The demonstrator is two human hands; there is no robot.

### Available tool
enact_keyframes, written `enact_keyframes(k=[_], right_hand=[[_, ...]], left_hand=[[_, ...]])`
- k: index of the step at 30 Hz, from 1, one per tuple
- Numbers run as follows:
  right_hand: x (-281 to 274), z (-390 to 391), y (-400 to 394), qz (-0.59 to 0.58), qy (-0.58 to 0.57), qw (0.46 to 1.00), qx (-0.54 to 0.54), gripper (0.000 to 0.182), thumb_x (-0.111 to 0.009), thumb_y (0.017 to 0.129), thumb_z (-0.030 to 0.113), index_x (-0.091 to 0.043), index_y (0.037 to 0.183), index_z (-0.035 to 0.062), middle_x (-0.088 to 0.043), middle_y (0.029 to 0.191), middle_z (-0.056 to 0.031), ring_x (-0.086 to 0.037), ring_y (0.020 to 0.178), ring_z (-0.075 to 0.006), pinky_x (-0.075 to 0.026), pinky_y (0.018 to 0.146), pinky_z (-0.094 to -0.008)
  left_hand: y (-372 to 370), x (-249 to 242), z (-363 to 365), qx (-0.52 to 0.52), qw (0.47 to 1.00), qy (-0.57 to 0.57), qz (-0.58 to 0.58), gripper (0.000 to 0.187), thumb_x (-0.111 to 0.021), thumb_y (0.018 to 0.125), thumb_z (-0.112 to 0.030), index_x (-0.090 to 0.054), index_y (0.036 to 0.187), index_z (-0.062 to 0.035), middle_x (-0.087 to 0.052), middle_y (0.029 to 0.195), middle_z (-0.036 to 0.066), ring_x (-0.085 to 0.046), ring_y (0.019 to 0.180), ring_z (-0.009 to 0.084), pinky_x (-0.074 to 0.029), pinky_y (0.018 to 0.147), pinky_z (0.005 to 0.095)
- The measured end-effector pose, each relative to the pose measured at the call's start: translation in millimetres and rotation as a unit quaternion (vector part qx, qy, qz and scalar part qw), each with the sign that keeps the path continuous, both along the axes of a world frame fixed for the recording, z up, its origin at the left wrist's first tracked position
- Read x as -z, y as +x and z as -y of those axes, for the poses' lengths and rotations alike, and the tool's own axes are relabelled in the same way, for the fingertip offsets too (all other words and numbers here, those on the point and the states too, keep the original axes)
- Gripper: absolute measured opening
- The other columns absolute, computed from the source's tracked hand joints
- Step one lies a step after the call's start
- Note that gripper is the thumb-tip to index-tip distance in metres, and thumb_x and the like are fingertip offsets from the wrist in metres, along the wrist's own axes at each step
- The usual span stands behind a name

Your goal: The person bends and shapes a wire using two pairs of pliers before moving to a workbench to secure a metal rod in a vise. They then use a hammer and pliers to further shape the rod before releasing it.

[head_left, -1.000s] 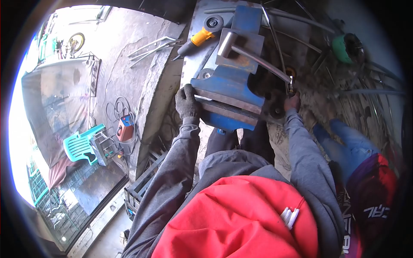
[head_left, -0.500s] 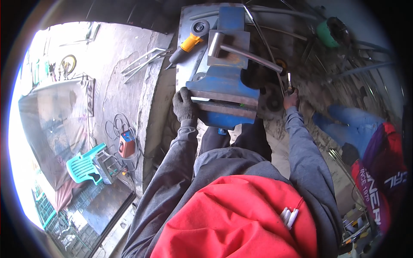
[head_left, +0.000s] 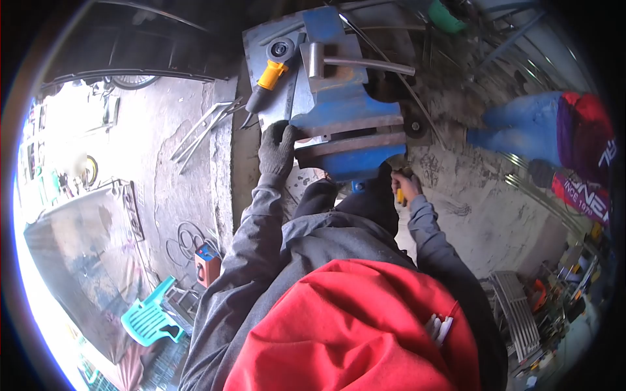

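The blue bench vise (head_left: pixel 358 159) stands in front of me, with a dark gap between its jaws. My left hand (head_left: pixel 276 151), in a dark grey knitted glove, is closed at the left end of the jaws. A short light-coloured metal piece (head_left: pixel 317 139) shows in the gap beside it; whether the fingers grip that piece or the jaw is hidden. Low at the vise's right side, next to my thigh, my bare right hand (head_left: pixel 408 186) is closed around a tool with a yellow handle (head_left: pixel 400 195). The tool's working end is not visible.
Behind the jaws, a hammer (head_left: pixel 315 60) and a yellow angle grinder (head_left: pixel 270 75) lie on the bench. A long thin rod (head_left: pixel 391 78) slants down on the right. Another person's blue trousers (head_left: pixel 521 130) are at the right. A turquoise chair (head_left: pixel 153 316) stands lower left.
My right hand has dropped from beside the rod toward my thigh, keeping the tool, whose metal end earlier pointed up. My left hand stays at the jaws. The view has shifted.
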State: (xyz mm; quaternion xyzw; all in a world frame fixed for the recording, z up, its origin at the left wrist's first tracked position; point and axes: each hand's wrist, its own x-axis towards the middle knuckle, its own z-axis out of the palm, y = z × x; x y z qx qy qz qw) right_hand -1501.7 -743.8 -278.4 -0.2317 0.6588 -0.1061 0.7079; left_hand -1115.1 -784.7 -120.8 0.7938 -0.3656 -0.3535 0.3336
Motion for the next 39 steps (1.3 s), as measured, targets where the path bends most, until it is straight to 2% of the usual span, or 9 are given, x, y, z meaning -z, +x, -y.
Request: enact_keyframes(k=[1, 7, 10, 15, 19, 22, 31, 35, 39], right_hand=[[-23, -16, 26, 0.016, 0.010, 0.996, 0.083, 0.026, -0.073, 0.089, 0.025, -0.064, 0.103, 0.0050, -0.067, 0.092, -0.0060, -0.065, 0.077, -0.0122, -0.054, 0.058, -0.0293], [-12, -77, 108, 0.105, 0.146, 0.918, 0.354, 0.033, -0.066, 0.092, 0.031, -0.064, 0.102, -0.0007, -0.068, 0.091, -0.0131, -0.067, 0.080, -0.0260, -0.058, 0.071, -0.0413], [19, -83, 120, 0.357, 0.186, 0.791, 0.460, 0.043, -0.058, 0.094, 0.034, -0.056, 0.122, 0.0013, -0.064, 0.107, -0.0203, -0.066, 0.093, -0.0320, -0.058, 0.079, -0.0466], [55, -90, 136, 0.341, 0.147, 0.723, 0.583, 0.032, -0.049, 0.099, 0.024, -0.056, 0.121, 0.0013, -0.065, 0.107, -0.0166, -0.065, 0.093, -0.0328, -0.057, 0.079, -0.0474], [84, -94, 139, 0.249, 0.082, 0.751, 0.606, 0.026, -0.055, 0.099, 0.025, -0.058, 0.114, 0.0042, -0.066, 0.104, -0.0109, -0.065, 0.089, -0.0274, -0.056, 0.073, -0.0455], [135, -107, 134, 0.001, -0.069, 0.865, 0.498, 0.020, -0.063, 0.093, 0.020, -0.066, 0.107, 0.0057, -0.067, 0.107, -0.0060, -0.065, 0.091, -0.0201, -0.054, 0.076, -0.0363], [-15, -96, 124, 0.179, -0.042, 0.748, 0.638, 0.028, -0.059, 0.091, 0.005, -0.065, 0.118, 0.0073, -0.066, 0.112, -0.0030, -0.061, 0.096, -0.0133, -0.052, 0.083, -0.0310], [-59, -86, 93, 0.209, -0.171, 0.794, 0.545, 0.043, -0.056, 0.092, -0.001, -0.053, 0.133, 0.0090, -0.065, 0.119, -0.0082, -0.060, 0.088, -0.0147, -0.051, 0.079, -0.0283], [-97, -84, 67, 0.119, -0.222, 0.859, 0.446, 0.030, -0.066, 0.094, 0.012, -0.061, 0.122, 0.0051, -0.067, 0.112, -0.0047, -0.057, 0.083, -0.0103, -0.050, 0.076, -0.0261]], left_hand=[[-2, -6, 4, 0.024, 0.998, -0.016, 0.059, 0.032, -0.066, 0.093, -0.032, -0.066, 0.115, -0.0087, -0.064, 0.110, 0.013, -0.066, 0.101, 0.0250, -0.051, 0.091, 0.0374], [-15, -25, 10, 0.142, 0.971, -0.059, 0.180, 0.038, -0.074, 0.086, -0.039, -0.064, 0.108, -0.0097, -0.058, 0.109, 0.013, -0.063, 0.101, 0.0299, -0.049, 0.090, 0.0429], [-1, -33, 2, 0.270, 0.924, -0.105, 0.251, 0.051, -0.079, 0.079, -0.044, -0.062, 0.113, -0.0090, -0.058, 0.113, 0.015, -0.057, 0.113, 0.0347, -0.046, 0.095, 0.0462], [28, -43, 7, 0.416, 0.870, -0.113, 0.239, 0.058, -0.084, 0.073, -0.036, -0.060, 0.118, -0.0076, -0.058, 0.117, 0.015, -0.054, 0.115, 0.0355, -0.045, 0.097, 0.0451], [27, -47, 14, 0.448, 0.862, -0.090, 0.219, 0.058, -0.085, 0.071, -0.028, -0.059, 0.117, -0.0060, -0.058, 0.112, 0.014, -0.054, 0.110, 0.0357, -0.045, 0.094, 0.0450], [27, -48, 14, 0.452, 0.861, -0.096, 0.213, 0.056, -0.083, 0.074, -0.032, -0.060, 0.119, -0.0095, -0.058, 0.116, 0.015, -0.056, 0.112, 0.0368, -0.047, 0.094, 0.0457], [26, -46, 11, 0.446, 0.865, -0.112, 0.200, 0.054, -0.083, 0.076, -0.031, -0.060, 0.120, -0.0113, -0.058, 0.117, 0.015, -0.057, 0.113, 0.0367, -0.048, 0.094, 0.0456], [27, -43, 10, 0.441, 0.869, -0.108, 0.199, 0.055, -0.083, 0.076, -0.032, -0.059, 0.121, -0.0109, -0.057, 0.119, 0.016, -0.057, 0.113, 0.0371, -0.048, 0.094, 0.0460], [24, -50, 9, 0.436, 0.872, -0.101, 0.197, 0.055, -0.082, 0.076, -0.032, -0.059, 0.121, -0.0104, -0.057, 0.119, 0.016, -0.057, 0.113, 0.0374, -0.048, 0.094, 0.0461]])
